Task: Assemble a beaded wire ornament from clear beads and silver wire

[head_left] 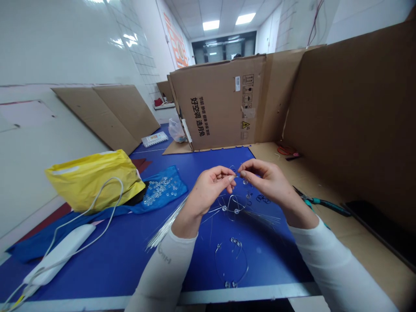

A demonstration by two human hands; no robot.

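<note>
My left hand (212, 185) and my right hand (266, 178) meet above the blue table top (130, 242), fingertips almost touching. Both pinch a thin bent wire (236, 173) with a small clear bead on it. Below the hands lie bent wire pieces with clear beads (232, 207). Nearer to me lies a wire loop with beads at its ends (231, 262). A bundle of straight thin wires (167, 225) lies under my left wrist. Both arms wear white sleeves.
A pile of clear beads (160, 187) rests on a blue cloth beside a yellow plastic bag (94, 177). A white power adapter with cable (58, 251) lies front left. Green-handled pliers (320, 201) lie to the right. Cardboard walls (224, 104) stand behind and right.
</note>
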